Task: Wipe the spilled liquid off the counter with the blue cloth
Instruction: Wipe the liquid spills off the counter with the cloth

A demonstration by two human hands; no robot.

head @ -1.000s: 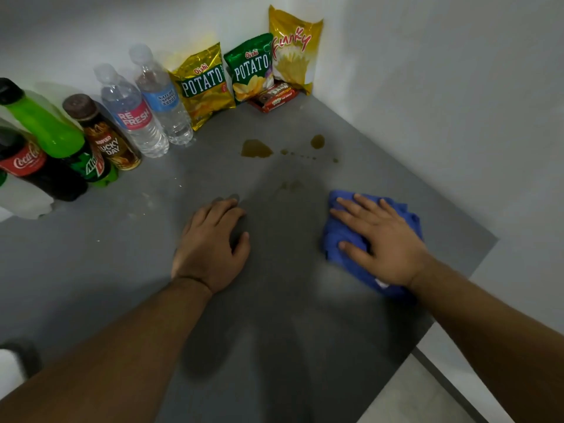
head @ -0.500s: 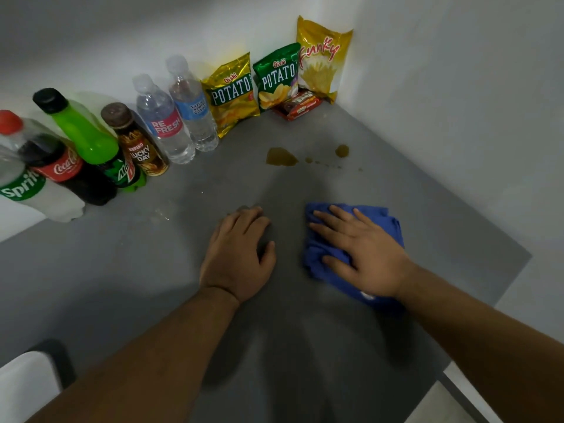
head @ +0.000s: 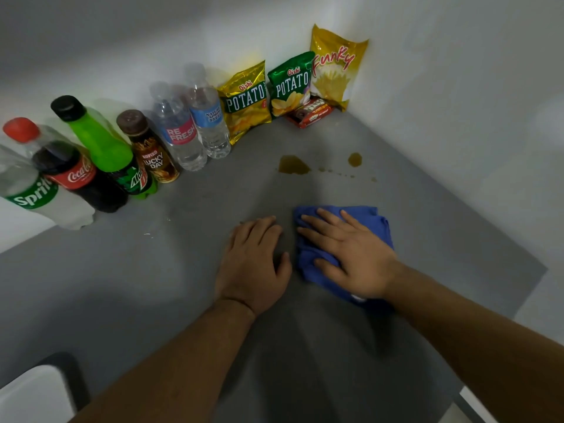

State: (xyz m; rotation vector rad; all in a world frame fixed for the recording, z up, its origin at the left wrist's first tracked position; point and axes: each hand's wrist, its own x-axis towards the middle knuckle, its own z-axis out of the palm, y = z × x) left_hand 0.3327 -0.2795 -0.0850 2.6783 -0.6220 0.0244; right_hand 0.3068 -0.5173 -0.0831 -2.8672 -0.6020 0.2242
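The right hand (head: 351, 254) lies flat, fingers spread, pressing the blue cloth (head: 375, 221) on the counter (head: 152, 285); the left hand (head: 253, 261) rests flat at its 9 o'clock. Best slide the cloth toward 12 o'clock over the spill (head: 293, 165), pressing evenly

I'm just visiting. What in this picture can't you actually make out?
All in the head view:
1. Blue cloth: its middle lies under the right hand, so any wet patch there is hidden.
2. Sprite bottle: partly cut off by the left edge.
3. Red snack pack: print too blurred to read.
4. White thing in the bottom left corner: cut off by the edges, so I cannot tell what it is.
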